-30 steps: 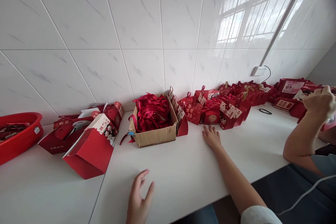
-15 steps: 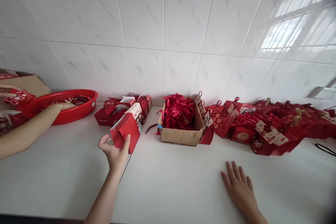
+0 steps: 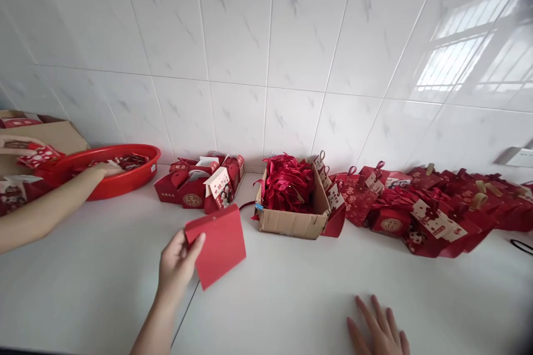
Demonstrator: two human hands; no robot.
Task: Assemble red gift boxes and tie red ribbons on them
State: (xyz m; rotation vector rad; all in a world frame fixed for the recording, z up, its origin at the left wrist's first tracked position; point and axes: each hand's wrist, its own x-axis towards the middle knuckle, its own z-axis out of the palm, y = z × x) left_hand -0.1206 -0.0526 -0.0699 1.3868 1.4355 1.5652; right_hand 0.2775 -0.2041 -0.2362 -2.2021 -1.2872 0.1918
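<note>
Between thumb and fingers, my left hand grips a red gift box, lifted just above the white table with a plain red side towards me. My right hand lies on the table at the lower right, fingers spread, holding nothing. Behind the held box stand several more red and cream gift boxes with printed figures. A cardboard box heaped with dark red ribbons sits at mid-table against the wall.
At the left, another person's arm reaches into a red basin of small packets; their other hand holds a red packet. Rows of red gift boxes with ribbon loops line the wall on the right. A black loop lies at the right edge.
My left hand has closed on one gift box and drawn it away from the group, towards me and turned. My right hand has slid nearer the front edge.
</note>
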